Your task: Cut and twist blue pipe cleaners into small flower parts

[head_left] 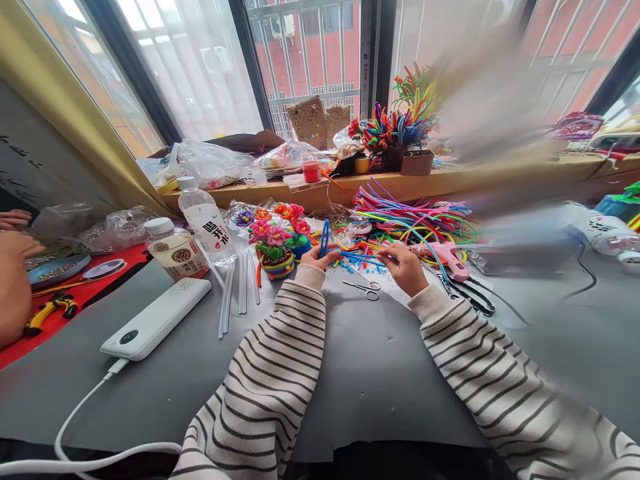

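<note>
Blue pipe cleaners [363, 257] stretch between my two hands above the grey table. My left hand [320, 257] is closed on them at one end, with bent blue lengths standing up from the fingers. At the other end my right hand [404, 267] pinches them between thumb and fingers. Small scissors [367, 289] lie on the table just below and between the hands. Left of my left hand stand small pots of pipe-cleaner flowers [273, 243]. A pink glue gun [447, 257] rests beside my right hand.
A pile of coloured pipe cleaners [410, 213] lies behind my hands. To the left are a white power bank [157, 317] with a cable, two bottles [205, 220] and glue sticks [235, 293]. Another person's arm [13, 287] is at the far left, near yellow-black pliers [50, 312].
</note>
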`<state>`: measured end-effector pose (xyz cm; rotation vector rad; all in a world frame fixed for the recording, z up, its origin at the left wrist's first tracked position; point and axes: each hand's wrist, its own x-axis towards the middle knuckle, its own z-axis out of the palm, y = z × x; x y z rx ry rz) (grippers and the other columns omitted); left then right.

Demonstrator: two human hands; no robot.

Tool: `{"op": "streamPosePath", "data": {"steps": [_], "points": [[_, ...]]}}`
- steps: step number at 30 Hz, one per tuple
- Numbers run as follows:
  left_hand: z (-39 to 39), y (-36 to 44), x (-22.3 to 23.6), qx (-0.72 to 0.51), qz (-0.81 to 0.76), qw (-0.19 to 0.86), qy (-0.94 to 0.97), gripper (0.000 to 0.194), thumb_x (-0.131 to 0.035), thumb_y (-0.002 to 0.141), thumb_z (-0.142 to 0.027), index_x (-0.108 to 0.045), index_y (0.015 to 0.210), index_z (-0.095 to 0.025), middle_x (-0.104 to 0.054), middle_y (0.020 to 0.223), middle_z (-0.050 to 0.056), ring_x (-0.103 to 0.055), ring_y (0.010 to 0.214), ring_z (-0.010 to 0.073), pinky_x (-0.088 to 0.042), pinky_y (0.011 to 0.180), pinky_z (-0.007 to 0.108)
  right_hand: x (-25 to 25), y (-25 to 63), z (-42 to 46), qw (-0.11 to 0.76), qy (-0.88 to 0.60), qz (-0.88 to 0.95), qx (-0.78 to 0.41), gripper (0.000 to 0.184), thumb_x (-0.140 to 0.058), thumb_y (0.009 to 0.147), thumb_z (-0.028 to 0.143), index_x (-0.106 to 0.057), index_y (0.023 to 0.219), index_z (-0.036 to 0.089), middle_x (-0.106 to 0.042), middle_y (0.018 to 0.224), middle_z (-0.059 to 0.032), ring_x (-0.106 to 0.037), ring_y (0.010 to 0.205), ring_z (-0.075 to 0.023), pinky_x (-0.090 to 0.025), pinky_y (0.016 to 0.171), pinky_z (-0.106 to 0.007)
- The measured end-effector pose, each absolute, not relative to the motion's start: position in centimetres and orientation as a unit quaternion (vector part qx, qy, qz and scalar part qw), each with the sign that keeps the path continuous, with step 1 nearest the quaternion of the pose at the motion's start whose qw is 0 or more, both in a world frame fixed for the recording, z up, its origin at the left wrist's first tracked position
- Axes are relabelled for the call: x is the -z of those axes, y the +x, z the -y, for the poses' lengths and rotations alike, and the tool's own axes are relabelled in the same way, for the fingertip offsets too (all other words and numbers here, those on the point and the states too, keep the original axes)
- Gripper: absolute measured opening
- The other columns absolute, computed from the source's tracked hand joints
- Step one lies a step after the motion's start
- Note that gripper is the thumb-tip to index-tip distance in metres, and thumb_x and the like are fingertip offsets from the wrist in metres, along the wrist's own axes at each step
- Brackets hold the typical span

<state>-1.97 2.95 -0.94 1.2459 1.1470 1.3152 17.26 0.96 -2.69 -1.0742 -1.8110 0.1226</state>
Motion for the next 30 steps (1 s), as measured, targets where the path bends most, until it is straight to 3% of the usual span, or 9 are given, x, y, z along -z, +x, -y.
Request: {"op": "streamPosePath", "data": {"steps": [5, 13, 21, 30], "points": [[-2.65, -1.94, 0.63, -0.544, -0.491, 0.469, 0.493, 0.033, -0.066, 0.044, -0.034, -0.059, 0.067, -0.011, -0.058, 0.051, 0.001, -0.028, 0.033, 0.0007, -0.019, 0.034, 0.018, 2.64, 17.23, -0.95, 0.476, -0.449, 0.754, -0.054, 0.015, -0.046, 0.074, 0.026, -0.057, 0.073, 0.016, -0.057, 0.072, -0.0044, -0.051, 0.069, -0.0146, -0.041, 0.067, -0.027], [-3.33, -2.43, 0.92, -0.563, -0.515, 0.464, 0.45, 0.033, -0.065, 0.045, -0.036, -0.057, 0.066, -0.011, -0.059, 0.053, 0.001, -0.026, 0.031, -0.0001, -0.02, 0.033, 0.018, 2.68, 17.44, -0.61, 0.385, -0.472, 0.789, 0.079, 0.033, -0.05, 0.07, 0.036, -0.053, 0.097, 0.017, -0.055, 0.088, -0.0079, -0.048, 0.087, -0.0211, -0.037, 0.076, -0.032], [-3.22, -2.55, 0.66, -0.583, -0.474, 0.526, 0.399, 0.032, -0.067, 0.044, -0.029, -0.055, 0.065, -0.01, -0.059, 0.057, 0.003, -0.029, 0.031, -0.0007, -0.019, 0.032, 0.018, 2.54, 17.26, -0.44, 0.29, -0.511, 0.791, 0.169, 0.037, -0.048, 0.071, 0.027, -0.049, 0.106, 0.014, -0.055, 0.087, -0.0098, -0.048, 0.083, -0.0217, -0.037, 0.072, -0.031], [-3.3, -2.44, 0.53, -0.59, -0.464, 0.543, 0.376, 0.025, -0.066, 0.048, -0.023, -0.053, 0.064, -0.009, -0.059, 0.056, 0.003, -0.027, 0.03, -0.0017, -0.018, 0.03, 0.016, 2.87, 17.15, -0.57, 0.271, -0.517, 0.784, 0.209, 0.027, -0.044, 0.072, 0.022, -0.056, 0.095, 0.015, -0.058, 0.079, -0.0079, -0.049, 0.076, -0.0194, -0.035, 0.065, -0.028]]}}
